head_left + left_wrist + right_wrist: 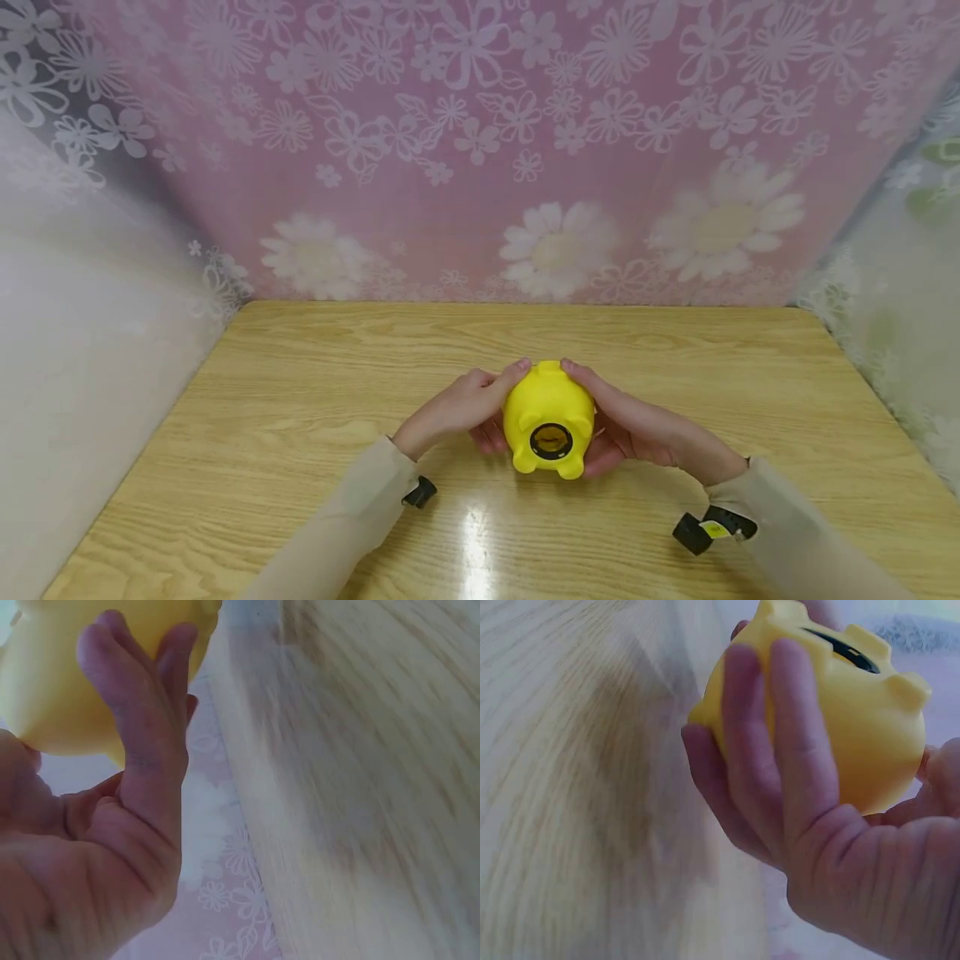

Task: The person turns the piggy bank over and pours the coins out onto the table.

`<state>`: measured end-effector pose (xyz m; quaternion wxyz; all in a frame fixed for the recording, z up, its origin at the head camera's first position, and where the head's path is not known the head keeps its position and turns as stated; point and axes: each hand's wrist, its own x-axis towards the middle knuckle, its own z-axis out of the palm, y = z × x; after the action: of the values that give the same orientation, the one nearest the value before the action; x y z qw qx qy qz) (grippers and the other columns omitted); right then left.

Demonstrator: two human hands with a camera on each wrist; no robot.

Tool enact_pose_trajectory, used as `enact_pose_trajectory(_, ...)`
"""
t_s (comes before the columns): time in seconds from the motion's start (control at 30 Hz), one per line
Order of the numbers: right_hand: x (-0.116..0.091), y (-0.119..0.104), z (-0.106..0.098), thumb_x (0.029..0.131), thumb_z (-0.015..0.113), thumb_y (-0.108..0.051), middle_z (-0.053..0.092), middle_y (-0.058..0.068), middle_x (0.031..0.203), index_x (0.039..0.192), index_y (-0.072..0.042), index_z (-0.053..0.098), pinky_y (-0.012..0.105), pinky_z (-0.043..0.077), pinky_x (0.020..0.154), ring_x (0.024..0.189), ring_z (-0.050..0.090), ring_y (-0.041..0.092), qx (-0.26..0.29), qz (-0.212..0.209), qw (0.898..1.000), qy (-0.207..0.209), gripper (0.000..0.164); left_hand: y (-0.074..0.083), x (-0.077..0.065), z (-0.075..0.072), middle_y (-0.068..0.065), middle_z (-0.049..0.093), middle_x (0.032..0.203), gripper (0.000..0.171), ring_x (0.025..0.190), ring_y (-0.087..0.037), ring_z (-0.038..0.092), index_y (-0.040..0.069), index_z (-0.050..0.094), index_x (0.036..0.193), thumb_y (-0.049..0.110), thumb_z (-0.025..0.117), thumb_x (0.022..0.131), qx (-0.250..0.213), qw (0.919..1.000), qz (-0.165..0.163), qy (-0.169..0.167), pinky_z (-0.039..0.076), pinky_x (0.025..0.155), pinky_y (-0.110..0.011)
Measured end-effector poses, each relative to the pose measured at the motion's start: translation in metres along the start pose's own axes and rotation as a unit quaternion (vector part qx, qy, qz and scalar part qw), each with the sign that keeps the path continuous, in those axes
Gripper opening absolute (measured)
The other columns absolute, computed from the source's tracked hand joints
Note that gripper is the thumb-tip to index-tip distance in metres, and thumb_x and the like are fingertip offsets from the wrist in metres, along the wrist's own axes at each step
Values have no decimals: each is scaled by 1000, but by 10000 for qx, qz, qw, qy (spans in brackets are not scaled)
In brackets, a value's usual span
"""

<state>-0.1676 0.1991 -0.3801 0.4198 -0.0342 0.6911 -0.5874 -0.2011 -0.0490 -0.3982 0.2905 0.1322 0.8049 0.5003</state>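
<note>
A yellow piggy bank [547, 398] is held up between both hands over the table, tilted so that its underside faces me. Stubby feet surround a round black-rimmed plug [551, 441] there. My left hand [467, 406] grips its left side, thumb near the top and fingers lower down. On the opposite side my right hand [639, 423] holds it in the same way. In the right wrist view, long fingers [802, 727] wrap the yellow body beside the dark plug. The left wrist view shows fingers [139, 712] bent against the smooth rounded side.
A wood-grain table [337, 350] lies beneath the hands, with a bright light reflection near its front. Behind it hangs a pink floral curtain [420, 208], and pale patterned cloth closes in both sides. Black straps [693, 533] show at the sleeve cuffs.
</note>
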Motion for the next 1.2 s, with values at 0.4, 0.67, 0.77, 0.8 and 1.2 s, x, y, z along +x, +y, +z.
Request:
enact_pose_trajectory(0.4, 8, -1, -5, 88, 83, -25, 38, 22, 156, 161, -14, 24, 48, 60, 95, 128, 61, 40, -2211, -2814, 9146, 1881, 95, 8, 1, -24, 0, 44, 158, 70, 112, -30, 72, 30, 36, 158, 26, 71, 98, -498, 9836, 1724, -184, 61, 93, -45)
enact_pose_trajectory(0.67, 11, -3, -7, 63, 93, 0, 22, 27, 165, 151, 5, 36, 16, 39, 115, 151, 35, 27, -3904, -5612, 6797, 2659, 105, 17, -12, -24, 17, 24, 168, 78, 147, -25, 46, 21, 42, 146, -8, 78, 83, -747, 9337, 3497, 185, 44, 118, -44)
enact_pose_trajectory(0.77, 12, -2, -8, 62, 94, 1, 22, 29, 164, 151, 6, 36, 15, 39, 115, 151, 34, 26, -3919, -5603, 6815, 2608, 106, 16, -12, -22, 17, 25, 167, 78, 145, -26, 47, 20, 43, 145, -9, 78, 82, -785, 9350, 3453, 202, 45, 117, -43)
enact_pose_trajectory(0.8, 12, -1, -8, 62, 94, 1, 22, 28, 164, 152, 5, 35, 14, 40, 113, 149, 36, 26, -3917, -5536, 6872, 2606, 108, 15, -12, -22, 17, 26, 167, 79, 144, -27, 49, 22, 43, 146, -8, 79, 82, -773, 9380, 3374, 210, 47, 115, -43)
enact_pose_trajectory(1.2, 0, -13, 3, 97, 70, -39, 57, 19, 135, 155, -14, 36, 38, 64, 73, 93, 72, 24, -2317, -2276, 9147, 2404, 71, 9, -6, -25, -10, 58, 136, 56, 87, -34, 76, 29, 49, 149, 47, 66, 98, -437, 9854, 1613, 313, 63, 80, -54)
